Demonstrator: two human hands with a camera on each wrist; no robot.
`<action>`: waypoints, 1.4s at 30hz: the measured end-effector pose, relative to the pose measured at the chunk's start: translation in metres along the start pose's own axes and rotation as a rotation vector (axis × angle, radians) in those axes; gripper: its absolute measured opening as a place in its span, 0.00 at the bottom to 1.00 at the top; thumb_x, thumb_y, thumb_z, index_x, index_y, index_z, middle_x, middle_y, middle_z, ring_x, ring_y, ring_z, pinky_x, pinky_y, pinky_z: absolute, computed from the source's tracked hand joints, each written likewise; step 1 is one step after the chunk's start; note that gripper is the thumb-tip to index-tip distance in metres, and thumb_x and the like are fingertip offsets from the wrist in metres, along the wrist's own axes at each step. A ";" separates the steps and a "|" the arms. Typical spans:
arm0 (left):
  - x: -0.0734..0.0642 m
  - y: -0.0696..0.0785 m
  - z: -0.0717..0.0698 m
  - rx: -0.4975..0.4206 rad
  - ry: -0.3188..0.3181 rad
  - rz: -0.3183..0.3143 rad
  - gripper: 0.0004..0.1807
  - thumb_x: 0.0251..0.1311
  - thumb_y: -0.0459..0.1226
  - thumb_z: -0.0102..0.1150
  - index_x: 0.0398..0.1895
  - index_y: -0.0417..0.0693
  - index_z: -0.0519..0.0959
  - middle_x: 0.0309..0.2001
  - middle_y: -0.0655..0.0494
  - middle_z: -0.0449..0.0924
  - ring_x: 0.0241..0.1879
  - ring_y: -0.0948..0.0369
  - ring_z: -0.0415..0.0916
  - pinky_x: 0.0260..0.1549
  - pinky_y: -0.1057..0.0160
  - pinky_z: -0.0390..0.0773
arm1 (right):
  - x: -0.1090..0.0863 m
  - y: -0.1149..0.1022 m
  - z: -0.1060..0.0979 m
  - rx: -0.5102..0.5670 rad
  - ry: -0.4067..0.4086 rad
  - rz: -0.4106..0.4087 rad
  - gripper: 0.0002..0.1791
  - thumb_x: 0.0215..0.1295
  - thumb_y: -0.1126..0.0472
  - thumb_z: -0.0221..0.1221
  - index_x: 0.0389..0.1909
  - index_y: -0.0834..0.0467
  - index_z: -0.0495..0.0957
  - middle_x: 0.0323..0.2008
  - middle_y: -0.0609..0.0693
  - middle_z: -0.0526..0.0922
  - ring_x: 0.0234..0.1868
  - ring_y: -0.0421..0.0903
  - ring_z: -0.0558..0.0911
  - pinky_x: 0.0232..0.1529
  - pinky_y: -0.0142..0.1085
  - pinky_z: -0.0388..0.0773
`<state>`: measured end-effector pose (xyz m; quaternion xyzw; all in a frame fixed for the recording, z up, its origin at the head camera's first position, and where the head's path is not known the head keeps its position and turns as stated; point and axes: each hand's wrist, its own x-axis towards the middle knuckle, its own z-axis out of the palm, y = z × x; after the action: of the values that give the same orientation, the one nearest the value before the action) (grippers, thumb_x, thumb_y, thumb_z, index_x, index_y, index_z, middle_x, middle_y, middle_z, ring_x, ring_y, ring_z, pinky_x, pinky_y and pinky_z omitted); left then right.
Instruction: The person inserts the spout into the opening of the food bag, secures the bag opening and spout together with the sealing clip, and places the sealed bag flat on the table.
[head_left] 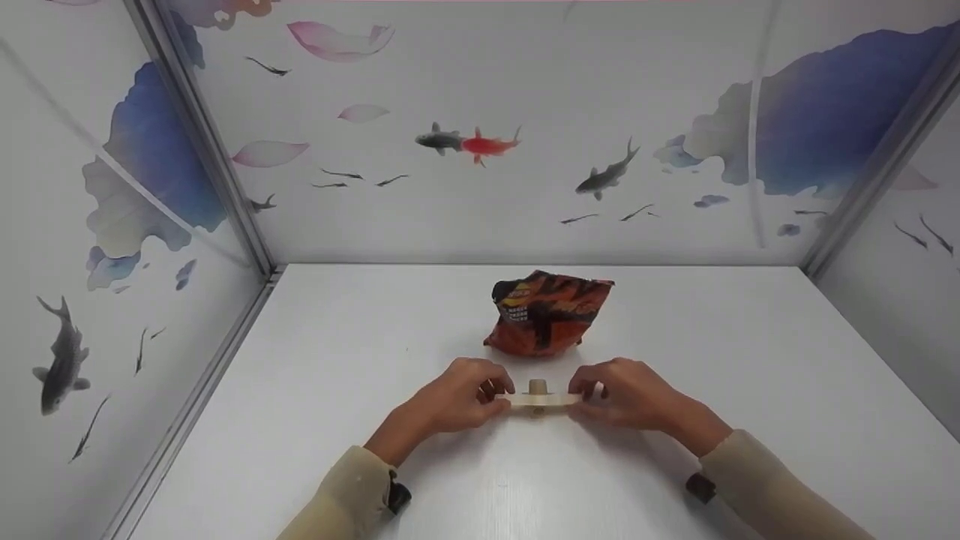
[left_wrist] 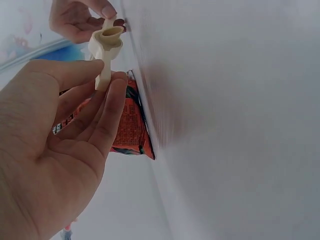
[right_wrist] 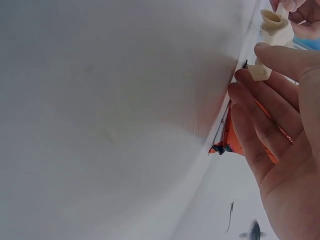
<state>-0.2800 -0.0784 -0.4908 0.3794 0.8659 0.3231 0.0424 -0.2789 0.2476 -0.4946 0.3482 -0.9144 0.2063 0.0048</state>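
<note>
A cream plastic bag clip with a round spout (head_left: 538, 400) is held level between both hands, low over the white table. My left hand (head_left: 466, 394) pinches its left end between thumb and fingertips; the left wrist view shows the spout's hollow mouth (left_wrist: 111, 33) beyond the thumb. At the other end, the right hand (head_left: 628, 396) grips with its thumb and fingers, and the squared tip (right_wrist: 258, 72) shows in the right wrist view. Just behind the hands stands a crumpled red and black snack bag (head_left: 551, 319), its front facing me.
The white tabletop (head_left: 337, 337) reaches back to a white panel (head_left: 480, 217) printed with fish and petals. Similar panels in metal frames (head_left: 202, 127) close off the left and right sides. Small black devices (head_left: 399, 496) sit under both wrists.
</note>
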 end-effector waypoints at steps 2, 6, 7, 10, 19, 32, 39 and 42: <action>0.000 0.000 0.000 -0.002 0.016 0.001 0.07 0.72 0.35 0.69 0.49 0.48 0.88 0.42 0.55 0.89 0.40 0.68 0.83 0.42 0.70 0.86 | 0.000 0.000 0.000 0.003 0.014 -0.002 0.08 0.67 0.55 0.74 0.44 0.43 0.88 0.35 0.35 0.90 0.37 0.37 0.87 0.39 0.33 0.86; 0.000 0.000 0.001 -0.024 0.067 0.003 0.06 0.71 0.35 0.68 0.48 0.48 0.88 0.43 0.55 0.88 0.40 0.67 0.84 0.41 0.69 0.86 | -0.001 0.000 -0.001 0.006 0.046 -0.004 0.08 0.68 0.55 0.74 0.45 0.43 0.88 0.35 0.36 0.90 0.36 0.35 0.87 0.38 0.34 0.87; 0.000 0.000 0.001 -0.033 0.081 0.006 0.07 0.71 0.34 0.68 0.48 0.48 0.87 0.43 0.55 0.88 0.40 0.66 0.84 0.41 0.69 0.86 | -0.001 0.000 -0.002 0.009 0.052 -0.003 0.08 0.68 0.55 0.74 0.46 0.43 0.88 0.35 0.36 0.90 0.36 0.35 0.87 0.38 0.34 0.87; 0.000 0.000 0.001 -0.062 0.123 0.017 0.09 0.71 0.33 0.66 0.50 0.46 0.87 0.45 0.53 0.87 0.41 0.63 0.84 0.40 0.68 0.87 | 0.000 -0.002 -0.004 0.016 0.073 -0.006 0.09 0.68 0.54 0.74 0.46 0.44 0.88 0.37 0.36 0.90 0.36 0.33 0.86 0.37 0.33 0.87; 0.005 0.009 0.006 -0.075 0.213 0.019 0.10 0.75 0.44 0.66 0.53 0.55 0.87 0.45 0.60 0.86 0.43 0.66 0.81 0.41 0.67 0.86 | 0.001 -0.014 -0.007 0.022 0.162 -0.072 0.10 0.68 0.53 0.75 0.46 0.45 0.87 0.38 0.35 0.89 0.34 0.31 0.84 0.34 0.33 0.88; 0.012 0.017 0.013 -0.045 0.225 0.054 0.12 0.78 0.51 0.64 0.54 0.57 0.85 0.45 0.62 0.84 0.45 0.67 0.80 0.46 0.69 0.84 | 0.001 -0.014 0.000 0.041 0.245 -0.153 0.11 0.68 0.55 0.76 0.47 0.47 0.87 0.40 0.37 0.90 0.34 0.34 0.85 0.31 0.31 0.86; 0.013 0.019 0.015 -0.015 0.217 0.043 0.14 0.79 0.52 0.61 0.56 0.57 0.83 0.47 0.61 0.82 0.47 0.66 0.79 0.48 0.67 0.84 | 0.003 -0.014 0.002 0.004 0.295 -0.157 0.08 0.69 0.52 0.75 0.45 0.46 0.88 0.37 0.36 0.89 0.32 0.32 0.83 0.29 0.29 0.84; 0.013 0.019 0.015 -0.014 0.210 0.030 0.14 0.80 0.52 0.60 0.57 0.57 0.82 0.48 0.61 0.81 0.48 0.66 0.78 0.48 0.68 0.85 | 0.003 -0.014 0.003 -0.018 0.297 -0.150 0.08 0.69 0.52 0.75 0.45 0.45 0.88 0.36 0.36 0.88 0.30 0.30 0.80 0.29 0.27 0.82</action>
<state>-0.2724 -0.0522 -0.4894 0.3561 0.8576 0.3677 -0.0511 -0.2719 0.2346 -0.4918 0.3812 -0.8768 0.2464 0.1586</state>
